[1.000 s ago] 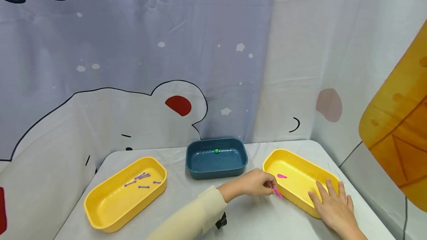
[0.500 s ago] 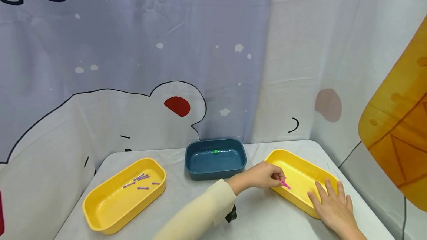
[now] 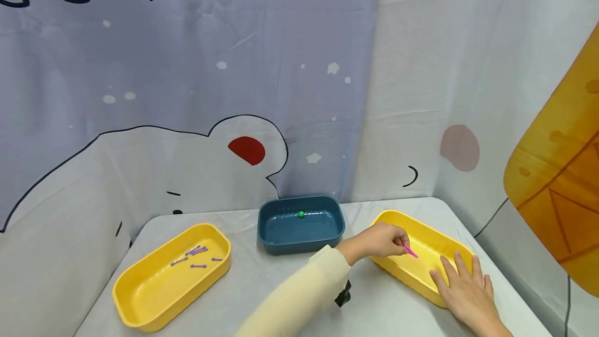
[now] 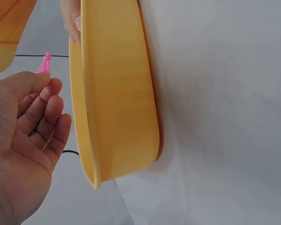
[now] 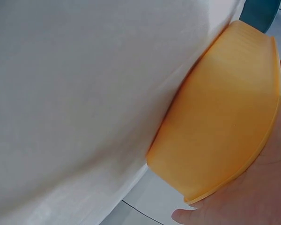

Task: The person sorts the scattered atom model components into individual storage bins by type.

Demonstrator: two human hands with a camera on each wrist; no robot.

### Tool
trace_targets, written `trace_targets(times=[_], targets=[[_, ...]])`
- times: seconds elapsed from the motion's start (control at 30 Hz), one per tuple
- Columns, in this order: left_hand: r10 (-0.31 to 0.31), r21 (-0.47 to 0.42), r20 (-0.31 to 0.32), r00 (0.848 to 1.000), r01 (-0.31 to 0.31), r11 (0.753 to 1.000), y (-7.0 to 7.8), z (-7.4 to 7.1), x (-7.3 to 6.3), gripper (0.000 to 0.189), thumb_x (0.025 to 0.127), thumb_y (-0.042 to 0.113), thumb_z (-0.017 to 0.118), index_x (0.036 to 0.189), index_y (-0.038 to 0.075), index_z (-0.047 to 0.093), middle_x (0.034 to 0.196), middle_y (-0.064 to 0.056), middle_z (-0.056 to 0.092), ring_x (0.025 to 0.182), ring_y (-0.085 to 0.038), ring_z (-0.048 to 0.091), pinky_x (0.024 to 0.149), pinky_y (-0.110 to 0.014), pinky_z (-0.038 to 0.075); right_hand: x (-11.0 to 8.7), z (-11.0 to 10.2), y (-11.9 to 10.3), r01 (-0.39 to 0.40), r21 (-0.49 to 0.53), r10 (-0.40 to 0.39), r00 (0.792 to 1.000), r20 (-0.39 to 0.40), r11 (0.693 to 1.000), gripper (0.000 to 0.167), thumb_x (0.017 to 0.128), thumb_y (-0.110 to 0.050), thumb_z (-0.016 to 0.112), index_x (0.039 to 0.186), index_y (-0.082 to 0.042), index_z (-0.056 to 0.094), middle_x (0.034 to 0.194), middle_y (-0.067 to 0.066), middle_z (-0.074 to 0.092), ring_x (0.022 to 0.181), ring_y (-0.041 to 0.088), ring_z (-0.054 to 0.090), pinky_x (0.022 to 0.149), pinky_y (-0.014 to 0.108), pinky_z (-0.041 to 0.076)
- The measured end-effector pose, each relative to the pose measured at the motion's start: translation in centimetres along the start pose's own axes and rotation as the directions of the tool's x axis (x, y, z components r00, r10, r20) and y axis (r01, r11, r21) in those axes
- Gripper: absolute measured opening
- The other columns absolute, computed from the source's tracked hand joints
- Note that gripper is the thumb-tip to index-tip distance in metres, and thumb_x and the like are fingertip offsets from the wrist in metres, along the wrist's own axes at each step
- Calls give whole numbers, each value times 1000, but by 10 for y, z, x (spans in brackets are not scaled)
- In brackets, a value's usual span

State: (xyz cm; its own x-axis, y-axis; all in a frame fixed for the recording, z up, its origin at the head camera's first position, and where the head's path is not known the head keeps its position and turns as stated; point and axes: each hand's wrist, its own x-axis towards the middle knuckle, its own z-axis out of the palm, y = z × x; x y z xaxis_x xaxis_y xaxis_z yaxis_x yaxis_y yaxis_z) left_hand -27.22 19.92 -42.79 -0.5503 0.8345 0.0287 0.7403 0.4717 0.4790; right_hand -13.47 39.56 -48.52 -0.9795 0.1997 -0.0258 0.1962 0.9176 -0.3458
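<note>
Over the near left end of the right yellow tray (image 3: pixel 402 277), my left hand (image 3: pixel 386 239) pinches a small pink plastic piece (image 3: pixel 411 252) between thumb and forefinger. In the left wrist view the pink piece (image 4: pixel 45 63) tapers to a small knobbed tip, and the other fingers curl loosely below it. My right hand (image 3: pixel 468 295) rests across the near right rim of the same tray with straight, spread fingers. The right wrist view shows this hand's palm (image 5: pixel 257 192) along the tray rim. My left hand covers part of the tray's far left end.
A second yellow tray (image 3: pixel 140 316) on the left holds several thin purple sticks (image 3: pixel 198 266) with knobbed ends. At the back middle stands a dark blue tray (image 3: pixel 299 247) with a small green ball (image 3: pixel 301 214). Curtains surround the white-covered table (image 3: pixel 374 316).
My left hand has carried the pink piece from beside the tray's near wall up and right, over the tray's inside. The other pink piece is now hidden. My right hand stays put.
</note>
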Motion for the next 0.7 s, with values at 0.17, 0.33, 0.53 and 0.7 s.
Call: trace_targets(times=[0.17,0.33,0.53,0.7], targets=[[-29,-3,-13,999,29,1000,2,5,7,5,95,22,73,91,19,71,77,16,61,72,3,53,66,-7,41,-1,1,-1,4,-9,-4,1000,-4,1000,82,105,-61,33,149,9,37,156,42,15,143,64,-7,104,83,0],[-89,-10,-32,995,89,996,5,7,13,4,95,22,73,91,20,71,78,16,60,73,2,53,66,-9,42,-1,2,-2,9,-11,-9,1000,-9,1000,81,105,-60,33,149,9,38,155,42,15,143,64,-6,104,83,1],[-124,-43,-59,990,122,992,9,5,16,5,97,26,70,100,22,70,83,16,65,73,4,55,65,-9,43,-2,2,-2,22,-18,-22,1000,-19,1000,80,105,-59,32,148,8,39,155,41,17,143,64,-5,104,83,2],[-106,-53,-47,993,103,993,9,2,14,6,99,25,68,102,20,70,86,15,66,71,3,56,62,-9,45,-3,0,0,15,-13,-15,1000,-15,1000,81,105,-60,31,148,9,38,155,42,15,143,64,-6,105,83,1]])
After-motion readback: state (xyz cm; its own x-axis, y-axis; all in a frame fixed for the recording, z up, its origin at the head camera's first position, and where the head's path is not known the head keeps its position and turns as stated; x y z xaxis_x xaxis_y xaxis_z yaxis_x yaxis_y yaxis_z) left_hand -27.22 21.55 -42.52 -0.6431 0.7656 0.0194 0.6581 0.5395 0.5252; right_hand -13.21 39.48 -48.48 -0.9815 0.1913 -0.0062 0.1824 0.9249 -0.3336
